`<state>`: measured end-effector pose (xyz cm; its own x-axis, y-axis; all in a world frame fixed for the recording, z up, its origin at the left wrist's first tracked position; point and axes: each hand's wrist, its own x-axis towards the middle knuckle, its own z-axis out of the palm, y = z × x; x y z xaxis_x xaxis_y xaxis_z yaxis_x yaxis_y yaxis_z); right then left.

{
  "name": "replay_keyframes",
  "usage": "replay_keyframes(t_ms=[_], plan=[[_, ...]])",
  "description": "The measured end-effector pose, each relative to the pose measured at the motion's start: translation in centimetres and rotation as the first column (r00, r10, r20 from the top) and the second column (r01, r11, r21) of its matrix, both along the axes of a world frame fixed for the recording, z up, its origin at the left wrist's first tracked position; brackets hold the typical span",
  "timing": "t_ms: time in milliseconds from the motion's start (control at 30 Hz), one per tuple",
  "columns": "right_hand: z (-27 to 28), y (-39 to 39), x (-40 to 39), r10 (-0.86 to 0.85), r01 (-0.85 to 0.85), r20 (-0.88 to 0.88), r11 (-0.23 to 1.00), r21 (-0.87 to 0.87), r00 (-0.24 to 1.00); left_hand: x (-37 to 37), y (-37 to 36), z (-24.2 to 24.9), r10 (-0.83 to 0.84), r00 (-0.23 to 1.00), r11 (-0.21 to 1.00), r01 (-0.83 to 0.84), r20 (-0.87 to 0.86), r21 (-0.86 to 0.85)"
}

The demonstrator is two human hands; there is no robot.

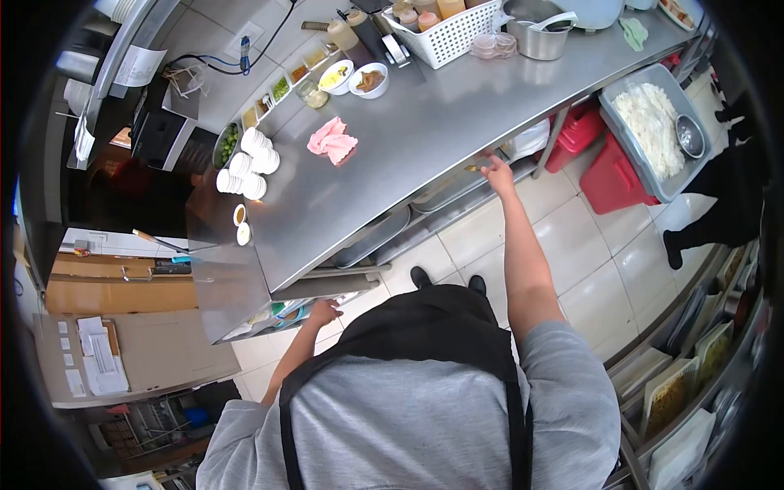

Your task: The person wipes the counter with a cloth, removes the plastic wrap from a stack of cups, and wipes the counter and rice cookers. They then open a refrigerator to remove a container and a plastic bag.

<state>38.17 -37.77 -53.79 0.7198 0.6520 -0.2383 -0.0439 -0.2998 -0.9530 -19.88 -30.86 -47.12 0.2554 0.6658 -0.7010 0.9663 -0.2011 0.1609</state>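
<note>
My right hand (496, 175) is at the front edge of the steel counter (384, 155), fingers pinched around a small yellow-brown item (473, 168) too small to name. Lower down, my left hand (325, 313) hangs beside the counter's lower shelf, fingers loosely bent and apart, with nothing visible in them. A crumpled pink cloth (332, 141) lies on the counter. To its left stand stacks of white cups (249, 167), with two small filled cups (241, 224) nearer the corner.
Along the back are two white bowls (369, 81), a white basket of bottles (445, 49) and a steel pot (541, 37). A grey tub of white food (649, 122) rests on red bins (608, 175) at right. A person in dark clothes (727, 192) stands beside it.
</note>
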Motion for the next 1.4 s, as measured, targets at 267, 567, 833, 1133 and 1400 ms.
replay_keyframes(t_ms=[267,567,833,1133,1400], plan=[[-0.3,0.3,-1.4,0.234,-0.201,0.316,0.97,-0.136,0.919,0.9,0.1,-0.5,0.038,0.999,0.999,-0.038,-0.005,-0.003],[-2.5,-2.1,-2.0,-0.237,0.396,-0.61,0.908,0.139,0.756,2.7,-0.1,0.1,-0.003,0.995,1.0,0.002,0.102,0.009],[-1.8,4.4,-0.6,-0.224,0.455,-0.64,0.863,0.219,0.735,2.0,-0.6,0.6,-0.085,0.996,0.996,0.084,0.025,0.033],[-12.6,-5.1,-0.2,-0.362,0.443,-0.473,0.894,0.068,0.803,4.7,-1.4,1.8,-0.031,0.995,0.999,0.027,0.091,0.043],[-26.2,-31.4,-3.8,0.714,-0.377,-0.128,0.202,-0.904,0.689,14.9,-1.5,7.7,-0.14,0.889,0.988,0.094,0.437,0.124]])
